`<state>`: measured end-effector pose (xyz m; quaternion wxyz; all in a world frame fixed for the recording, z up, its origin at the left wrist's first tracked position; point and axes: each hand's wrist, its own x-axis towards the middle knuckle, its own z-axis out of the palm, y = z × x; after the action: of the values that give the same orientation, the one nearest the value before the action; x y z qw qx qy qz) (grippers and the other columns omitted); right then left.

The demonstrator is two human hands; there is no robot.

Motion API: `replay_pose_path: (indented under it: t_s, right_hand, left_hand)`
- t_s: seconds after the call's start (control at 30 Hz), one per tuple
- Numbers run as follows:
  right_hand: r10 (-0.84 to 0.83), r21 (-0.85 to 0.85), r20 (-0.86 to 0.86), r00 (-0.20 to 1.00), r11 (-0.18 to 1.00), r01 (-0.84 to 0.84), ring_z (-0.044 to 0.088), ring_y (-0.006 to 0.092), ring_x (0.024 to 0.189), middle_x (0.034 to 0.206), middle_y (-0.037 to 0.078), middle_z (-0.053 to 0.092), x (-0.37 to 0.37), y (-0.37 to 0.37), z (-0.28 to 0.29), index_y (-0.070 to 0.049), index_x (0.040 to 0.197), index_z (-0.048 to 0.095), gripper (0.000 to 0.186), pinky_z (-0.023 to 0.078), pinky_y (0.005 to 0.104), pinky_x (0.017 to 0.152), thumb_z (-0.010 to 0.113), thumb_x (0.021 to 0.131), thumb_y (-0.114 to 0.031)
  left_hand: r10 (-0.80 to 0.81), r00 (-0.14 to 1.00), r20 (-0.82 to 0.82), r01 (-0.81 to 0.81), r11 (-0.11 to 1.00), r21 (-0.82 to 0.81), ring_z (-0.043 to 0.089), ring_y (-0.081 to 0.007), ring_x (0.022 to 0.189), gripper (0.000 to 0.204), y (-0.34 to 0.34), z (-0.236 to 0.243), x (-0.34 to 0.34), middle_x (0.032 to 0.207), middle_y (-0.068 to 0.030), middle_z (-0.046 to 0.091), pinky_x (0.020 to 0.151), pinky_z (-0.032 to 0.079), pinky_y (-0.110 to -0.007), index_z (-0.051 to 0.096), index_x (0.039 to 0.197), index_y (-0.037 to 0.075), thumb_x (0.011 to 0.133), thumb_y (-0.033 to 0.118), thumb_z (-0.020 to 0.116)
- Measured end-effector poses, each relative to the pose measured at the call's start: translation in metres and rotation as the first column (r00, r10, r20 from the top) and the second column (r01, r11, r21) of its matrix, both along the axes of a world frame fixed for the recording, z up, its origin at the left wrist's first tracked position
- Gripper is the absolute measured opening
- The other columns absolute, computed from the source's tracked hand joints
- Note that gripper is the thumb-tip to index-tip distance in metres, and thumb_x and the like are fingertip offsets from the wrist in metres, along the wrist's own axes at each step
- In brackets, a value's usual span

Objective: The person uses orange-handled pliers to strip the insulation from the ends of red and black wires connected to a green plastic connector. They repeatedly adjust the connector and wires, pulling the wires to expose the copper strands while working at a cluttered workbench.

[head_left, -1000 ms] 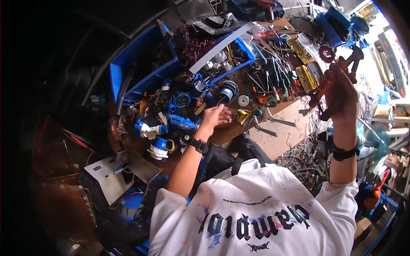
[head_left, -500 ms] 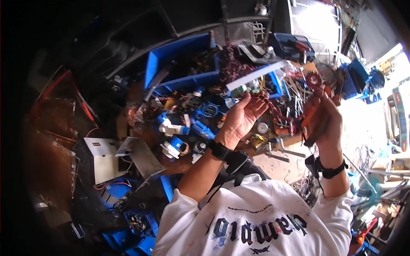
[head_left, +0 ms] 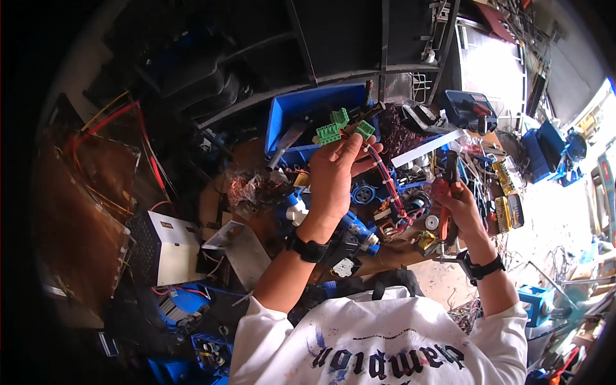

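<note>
My left hand [head_left: 333,170] grips green terminal connectors [head_left: 328,133] on a bundle of coloured wires [head_left: 388,183], raised in front of the blue bin [head_left: 283,110]. The wires hang down toward blue round industrial fittings [head_left: 364,194]. My right hand [head_left: 465,212] is closed on an orange-handled tool [head_left: 443,228], lower and to the right; its exact kind is unclear. A white round spool [head_left: 431,222] sits just left of that hand.
Hand tools and yellow cases [head_left: 504,176] crowd the bench's right side, near a blue crate [head_left: 539,154]. A metal enclosure [head_left: 173,250] and brown board [head_left: 96,218] stand at left. A white strip [head_left: 417,151] lies behind my hands.
My left hand has risen, bringing up the green connectors and wires. My right hand has come down and left with the tool. The view has tilted, showing more of the dark back wall.
</note>
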<state>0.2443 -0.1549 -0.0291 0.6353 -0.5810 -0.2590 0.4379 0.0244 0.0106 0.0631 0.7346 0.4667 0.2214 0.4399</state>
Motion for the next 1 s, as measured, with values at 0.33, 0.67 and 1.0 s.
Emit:
replay_pose_path:
  t_s: [0.33,0.67,1.0]
  right_hand:
    - [0.049,0.193,0.100,0.994,0.979,-0.068,0.059,0.0084,0.085,0.102,0.003,0.064,-0.065,0.050,0.102,-0.005,0.116,0.052,0.036,0.050,0.0236,0.073,0.065,0.084,0.002]
    - [0.090,0.327,0.182,0.979,0.933,-0.147,0.061,0.0100,0.082,0.091,0.004,0.064,-0.102,0.077,0.106,-0.003,0.107,0.054,0.034,0.050,0.0241,0.072,0.072,0.079,-0.001]
    - [0.244,0.314,-0.230,0.942,0.935,-0.165,0.063,0.0159,0.082,0.090,0.005,0.063,-0.099,0.067,0.100,-0.003,0.106,0.055,0.023,0.053,0.0315,0.077,0.066,0.085,-0.001]
  left_hand:
    - [0.044,0.995,-0.093,-0.020,0.970,0.243,0.069,-0.0204,0.084,0.015,0.000,-0.003,-0.011,0.096,-0.0102,0.070,0.073,0.057,-0.030,0.067,0.102,0.001,0.090,0.008,0.064]
    - [0.060,0.983,-0.171,-0.003,0.950,0.314,0.062,-0.0068,0.073,0.014,-0.015,-0.001,-0.030,0.085,-0.0040,0.069,0.066,0.050,-0.022,0.065,0.101,0.000,0.090,0.007,0.065]
    - [0.013,0.987,-0.160,0.036,0.953,0.300,0.068,-0.0150,0.083,0.016,-0.025,-0.002,-0.036,0.093,-0.0083,0.068,0.074,0.058,-0.030,0.063,0.103,0.001,0.096,0.014,0.055]
